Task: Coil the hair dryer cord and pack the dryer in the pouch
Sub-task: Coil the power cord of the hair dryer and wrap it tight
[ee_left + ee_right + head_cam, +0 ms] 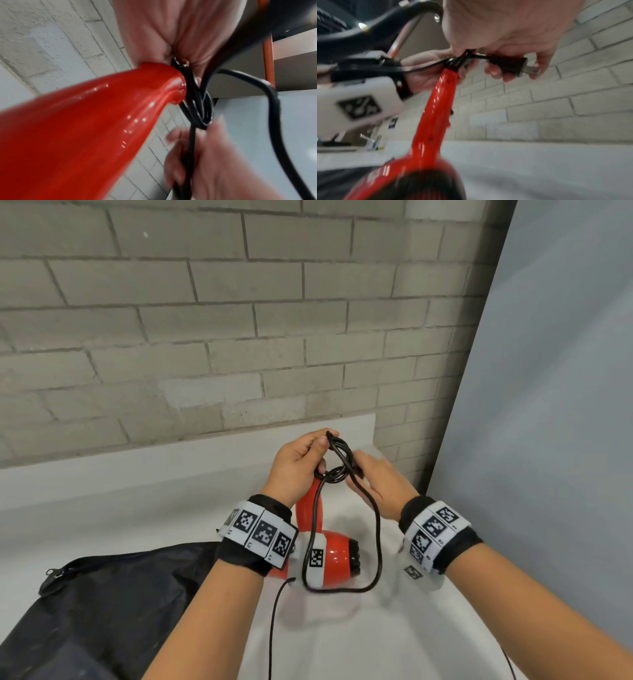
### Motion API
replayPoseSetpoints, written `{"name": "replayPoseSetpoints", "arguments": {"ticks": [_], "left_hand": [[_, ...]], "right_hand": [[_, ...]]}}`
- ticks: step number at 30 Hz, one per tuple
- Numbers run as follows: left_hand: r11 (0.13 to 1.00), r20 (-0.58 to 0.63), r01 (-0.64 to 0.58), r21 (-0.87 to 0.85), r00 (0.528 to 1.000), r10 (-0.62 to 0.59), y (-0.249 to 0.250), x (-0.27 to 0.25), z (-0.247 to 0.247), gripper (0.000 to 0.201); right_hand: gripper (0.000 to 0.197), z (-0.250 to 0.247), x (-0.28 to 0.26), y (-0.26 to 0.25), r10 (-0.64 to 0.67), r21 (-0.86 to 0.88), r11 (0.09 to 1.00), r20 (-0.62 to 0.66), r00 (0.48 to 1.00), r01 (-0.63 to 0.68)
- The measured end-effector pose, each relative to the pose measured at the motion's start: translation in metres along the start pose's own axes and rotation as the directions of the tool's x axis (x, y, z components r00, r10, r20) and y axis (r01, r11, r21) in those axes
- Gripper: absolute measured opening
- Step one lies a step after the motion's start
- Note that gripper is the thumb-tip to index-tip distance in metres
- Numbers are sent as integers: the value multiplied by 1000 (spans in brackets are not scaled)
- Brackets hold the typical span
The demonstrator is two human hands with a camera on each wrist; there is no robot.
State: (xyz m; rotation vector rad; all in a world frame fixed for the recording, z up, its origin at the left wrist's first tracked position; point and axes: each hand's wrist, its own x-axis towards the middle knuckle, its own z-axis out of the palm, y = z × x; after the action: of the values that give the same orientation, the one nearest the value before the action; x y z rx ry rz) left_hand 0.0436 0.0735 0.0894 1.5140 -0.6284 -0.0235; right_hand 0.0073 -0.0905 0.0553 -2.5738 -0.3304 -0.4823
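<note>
A white tabletop (144, 508) fills the lower half of the head view, with a gray brick wall (205, 320) behind it. A dark pouch (113, 594) lies flat at the lower left, its zipper pull at its left edge. Just right of the pouch, near the middle, is the red hair dryer (334, 556). Its handle points up toward the hands.

The left hand (298, 467) is in the middle of the frame. Its grip is closed around small loops of the black cord (376, 542) at the top of the handle. A long loop of cord hangs down in front of the dryer.

The right hand (380, 487) is just to the right, touching the loops. In the right wrist view its fingers curl around the black plug (510, 65).
</note>
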Motion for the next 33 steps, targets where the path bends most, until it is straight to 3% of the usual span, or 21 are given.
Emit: {"name": "replayPoseSetpoints", "arguments": {"ticks": [2,3,5,6,7,8,12,15,17,20,22,25,27,28,29,30,33], "left_hand": [[1000,-31,11,-16,999,-11,1,1,0,27],[1000,-36,14,-22,999,-15,1,2,0,28],[1000,-39,15,-22,999,-16,0,1,0,27],[1000,-37,11,-21,999,-12,-1,0,0,27],[1000,-36,3,-21,999,-4,-1,-1,0,25],[1000,-35,-8,-21,999,8,0,-2,0,24],[1000,-52,-5,-16,999,4,-1,-1,1,24],[1000,-49,-12,-3,999,12,-3,1,1,23],[1000,-41,-1,-17,999,1,-4,1,1,23],[997,-30,31,-72,999,-33,-1,0,2,23],[996,-23,50,-80,998,-52,2,0,2,22],[992,-19,84,-91,996,-86,3,-2,0,25],[992,-6,81,-93,997,-82,4,-4,-1,26],[993,0,75,-94,997,-75,3,-4,-1,26],[993,0,68,-92,998,-68,3,-4,-1,26],[994,-6,65,-90,998,-65,3,-3,-1,25],[996,-15,45,-79,999,-47,1,-1,1,23]], "right_hand": [[22,11,-15,30,219,-130,970,87,972,-207],[24,17,-24,48,377,-216,915,160,912,-340],[30,27,-40,75,624,-426,769,341,703,-476],[32,29,-47,82,670,-488,732,391,631,-475],[32,30,-50,84,679,-506,725,413,607,-467],[32,28,-50,81,668,-479,737,404,625,-477],[48,13,-30,47,492,-110,868,312,812,-484],[55,7,-6,4,195,274,931,185,963,-241],[44,5,6,-19,71,403,912,46,996,-83],[20,12,17,-22,87,322,945,-54,995,-65],[19,26,18,5,262,246,937,-26,965,-247],[17,44,9,46,564,101,808,152,811,-581],[17,54,0,59,679,-128,730,239,694,-671],[20,57,-3,61,708,-223,706,253,659,-672],[24,58,-4,60,712,-276,702,257,653,-656],[27,58,-4,57,682,-259,731,261,683,-631],[51,41,-1,35,417,119,874,311,854,-470]]}}
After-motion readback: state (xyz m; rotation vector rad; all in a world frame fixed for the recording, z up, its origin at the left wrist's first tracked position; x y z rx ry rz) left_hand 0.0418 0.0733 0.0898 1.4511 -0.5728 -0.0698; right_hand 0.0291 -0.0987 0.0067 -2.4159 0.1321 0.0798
